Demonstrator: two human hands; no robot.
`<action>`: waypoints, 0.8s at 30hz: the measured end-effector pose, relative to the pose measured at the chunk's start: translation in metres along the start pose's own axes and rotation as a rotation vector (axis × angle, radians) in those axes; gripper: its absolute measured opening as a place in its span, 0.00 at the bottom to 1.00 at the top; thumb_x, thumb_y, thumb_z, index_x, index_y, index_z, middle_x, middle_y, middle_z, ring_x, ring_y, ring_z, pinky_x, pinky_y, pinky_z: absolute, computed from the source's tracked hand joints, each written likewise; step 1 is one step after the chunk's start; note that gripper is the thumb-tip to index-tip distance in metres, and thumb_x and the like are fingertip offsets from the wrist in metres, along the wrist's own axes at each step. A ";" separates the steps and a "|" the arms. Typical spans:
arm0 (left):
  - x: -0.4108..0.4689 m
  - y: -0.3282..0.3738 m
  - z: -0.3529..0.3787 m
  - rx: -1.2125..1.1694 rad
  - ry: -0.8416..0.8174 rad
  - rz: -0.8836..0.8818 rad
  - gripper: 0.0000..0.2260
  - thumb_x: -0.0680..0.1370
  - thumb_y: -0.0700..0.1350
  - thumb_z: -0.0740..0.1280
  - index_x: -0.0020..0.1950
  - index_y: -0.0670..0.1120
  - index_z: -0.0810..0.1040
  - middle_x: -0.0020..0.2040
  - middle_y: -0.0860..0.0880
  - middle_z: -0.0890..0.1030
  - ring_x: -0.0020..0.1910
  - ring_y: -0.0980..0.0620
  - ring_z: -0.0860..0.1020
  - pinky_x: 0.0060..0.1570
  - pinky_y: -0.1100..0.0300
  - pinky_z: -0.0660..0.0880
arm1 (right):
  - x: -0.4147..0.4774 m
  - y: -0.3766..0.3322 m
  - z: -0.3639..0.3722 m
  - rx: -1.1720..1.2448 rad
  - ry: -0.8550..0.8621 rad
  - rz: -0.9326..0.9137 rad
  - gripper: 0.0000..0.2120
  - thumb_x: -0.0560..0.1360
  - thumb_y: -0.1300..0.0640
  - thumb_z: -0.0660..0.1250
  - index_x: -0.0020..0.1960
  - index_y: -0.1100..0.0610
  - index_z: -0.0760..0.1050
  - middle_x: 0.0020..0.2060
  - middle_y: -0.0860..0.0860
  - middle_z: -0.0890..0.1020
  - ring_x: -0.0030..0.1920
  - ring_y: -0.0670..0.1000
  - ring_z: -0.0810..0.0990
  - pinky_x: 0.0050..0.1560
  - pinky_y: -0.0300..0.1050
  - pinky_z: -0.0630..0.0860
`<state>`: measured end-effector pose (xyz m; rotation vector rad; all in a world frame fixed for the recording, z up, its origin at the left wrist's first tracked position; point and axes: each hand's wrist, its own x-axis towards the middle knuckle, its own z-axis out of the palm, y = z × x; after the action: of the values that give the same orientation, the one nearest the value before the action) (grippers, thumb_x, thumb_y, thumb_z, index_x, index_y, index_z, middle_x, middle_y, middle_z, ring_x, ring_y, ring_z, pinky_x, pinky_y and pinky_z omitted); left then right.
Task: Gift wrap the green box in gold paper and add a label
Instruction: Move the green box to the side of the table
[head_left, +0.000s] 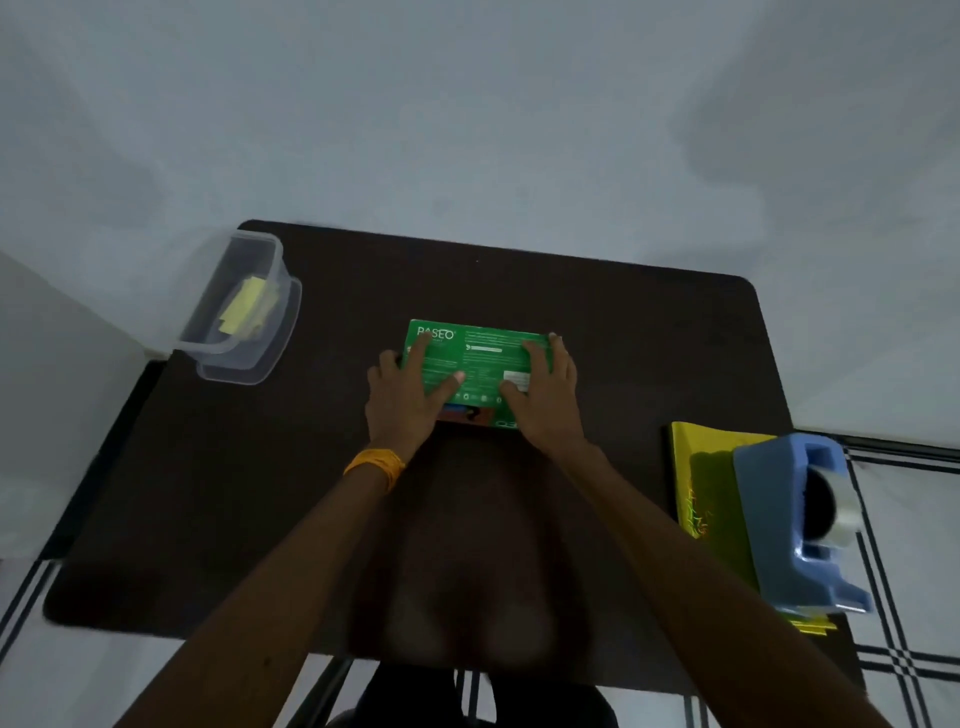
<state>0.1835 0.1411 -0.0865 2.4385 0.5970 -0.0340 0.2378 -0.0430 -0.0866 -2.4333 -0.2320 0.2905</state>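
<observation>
A dark brown bench (623, 364) with rounded corners fills the middle of the view. A clear plastic tub (228, 366) stands on the bench's far left corner. A blue tape dispenser (779, 525) sits at the bench's right edge, and holds a roll of clear tape (844, 512). Off the bench's right and left sides lies a pale floor (914, 597) crossed by dark double lines. Past the bench's far edge the surface is plain pale grey.
</observation>
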 end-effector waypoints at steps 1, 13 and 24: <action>0.004 -0.004 0.002 0.010 0.020 0.028 0.34 0.74 0.71 0.61 0.77 0.61 0.57 0.69 0.42 0.65 0.66 0.40 0.66 0.55 0.44 0.74 | 0.003 0.000 0.002 -0.004 0.020 -0.004 0.32 0.79 0.49 0.65 0.78 0.55 0.59 0.80 0.56 0.49 0.79 0.60 0.47 0.75 0.59 0.58; 0.073 -0.052 -0.008 -0.376 -0.005 0.169 0.24 0.67 0.61 0.75 0.53 0.48 0.75 0.46 0.52 0.81 0.42 0.55 0.78 0.39 0.59 0.73 | 0.046 -0.006 0.004 -0.169 0.111 -0.176 0.21 0.72 0.43 0.61 0.63 0.49 0.72 0.67 0.51 0.69 0.66 0.58 0.70 0.65 0.58 0.70; -0.003 -0.108 0.001 -0.443 0.355 0.247 0.24 0.70 0.64 0.71 0.42 0.46 0.66 0.39 0.48 0.72 0.39 0.48 0.73 0.36 0.52 0.68 | -0.004 -0.020 0.074 0.327 0.444 -0.063 0.41 0.66 0.35 0.71 0.69 0.59 0.68 0.63 0.55 0.73 0.64 0.57 0.73 0.62 0.50 0.73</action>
<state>0.1348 0.2160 -0.1479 2.0729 0.3942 0.5807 0.2119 0.0162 -0.1289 -2.0955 -0.0572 -0.2261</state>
